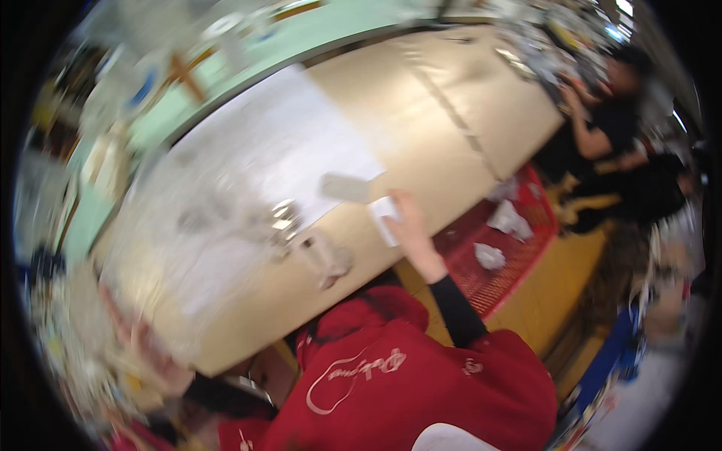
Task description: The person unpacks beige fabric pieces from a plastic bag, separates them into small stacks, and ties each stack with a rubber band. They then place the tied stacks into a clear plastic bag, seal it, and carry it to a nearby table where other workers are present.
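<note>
On the near edge of the tan table (421, 143), my right hand (412, 231) has its fingers closed on a small white rectangular piece (384, 219), perhaps a card or box. A grey flat rounded piece (345, 187) lies just beyond it. My left hand (154, 353) is out at the lower left, beside a large sheet of clear plastic (158, 248); motion blur smears its fingers. Between my hands are several shiny silver pieces (284, 220) and a pale beige object with a dark opening (322, 255), its kind unclear.
White sheeting (301, 135) covers part of the table. Below its right edge stands a red plastic basket (511, 270) with crumpled white plastic inside. A pale green shelf (263, 52) runs along the far side, holding rolls and bottles. Another person (613, 113) works at the far right.
</note>
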Available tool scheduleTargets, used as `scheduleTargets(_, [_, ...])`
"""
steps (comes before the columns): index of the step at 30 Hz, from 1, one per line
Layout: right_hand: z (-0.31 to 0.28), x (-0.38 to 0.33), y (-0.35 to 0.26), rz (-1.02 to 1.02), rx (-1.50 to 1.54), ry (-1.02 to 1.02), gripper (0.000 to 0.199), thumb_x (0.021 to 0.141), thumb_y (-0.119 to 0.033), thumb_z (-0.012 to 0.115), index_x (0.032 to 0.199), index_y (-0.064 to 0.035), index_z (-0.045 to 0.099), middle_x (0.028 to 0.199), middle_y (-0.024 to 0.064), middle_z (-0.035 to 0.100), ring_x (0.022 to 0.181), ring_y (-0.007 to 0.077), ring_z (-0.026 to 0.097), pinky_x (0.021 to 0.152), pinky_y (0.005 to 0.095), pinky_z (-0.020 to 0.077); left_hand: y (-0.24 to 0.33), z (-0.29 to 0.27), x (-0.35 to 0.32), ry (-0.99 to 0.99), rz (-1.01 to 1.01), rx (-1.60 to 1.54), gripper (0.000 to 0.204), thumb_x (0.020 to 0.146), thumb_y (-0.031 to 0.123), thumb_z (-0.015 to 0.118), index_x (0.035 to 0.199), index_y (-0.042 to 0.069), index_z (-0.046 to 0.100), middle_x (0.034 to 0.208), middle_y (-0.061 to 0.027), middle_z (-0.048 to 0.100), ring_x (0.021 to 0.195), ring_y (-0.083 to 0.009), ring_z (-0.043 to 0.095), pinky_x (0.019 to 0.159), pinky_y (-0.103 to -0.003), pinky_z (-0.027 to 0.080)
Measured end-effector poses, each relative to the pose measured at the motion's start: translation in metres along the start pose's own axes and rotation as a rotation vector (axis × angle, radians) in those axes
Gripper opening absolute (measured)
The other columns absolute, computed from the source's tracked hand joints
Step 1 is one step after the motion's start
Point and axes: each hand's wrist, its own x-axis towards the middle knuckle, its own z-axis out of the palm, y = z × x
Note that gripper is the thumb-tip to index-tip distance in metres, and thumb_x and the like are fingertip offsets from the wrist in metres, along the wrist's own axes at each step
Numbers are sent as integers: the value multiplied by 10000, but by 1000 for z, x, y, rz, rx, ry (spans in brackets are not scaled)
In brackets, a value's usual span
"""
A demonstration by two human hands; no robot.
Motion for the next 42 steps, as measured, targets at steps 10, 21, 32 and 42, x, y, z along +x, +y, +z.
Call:
scheduleTargets(10, [-9, 32, -8, 237, 174, -15, 404, 781, -13, 679, 1180, 6, 618, 915, 152, 673, 797, 233, 680, 737, 351, 550, -29, 75, -5, -241, 133, 272, 856, 734, 152, 564, 1548, 80, 308, 1590, -146, 270, 1424, -296, 313, 1176, -421, 253])
scheduleTargets(21, [-51, 43, -75, 459, 955, 54, 324, 1059, -262, 461, 1306, -55, 490, 844, 69, 648, 575, 121, 632, 459, 251, 503, -2, 8, 1, -115, 84, 274, 860, 699, 109, 540, 1530, 31, 331, 1599, -104, 293, 1337, -151, 368, 1066, -304, 302])
scheduleTargets(32, [62, 53, -202, 147, 821, -1014, 590, 995, -161, 554, 1508, -4, 308, 1164, 64, 640, 943, 72, 612, 713, 255, 524, -5, -7, -24, -236, -230, 302, 785, 730, -64, 552, 1494, 27, 394, 1575, -66, 365, 584, 11, 386, 461, -143, 344])
scheduleTargets(42, [113, 69, -202, 4, 679, -822, 710, 945, -253, 638, 1525, -34, 292, 1124, 214, 665, 925, 232, 687, 815, 326, 530, 14, -9, -34, -189, -140, 232, 1006, 695, -63, 538, 1591, 108, 114, 1645, -101, 186, 556, 4, 399, 417, -143, 320])
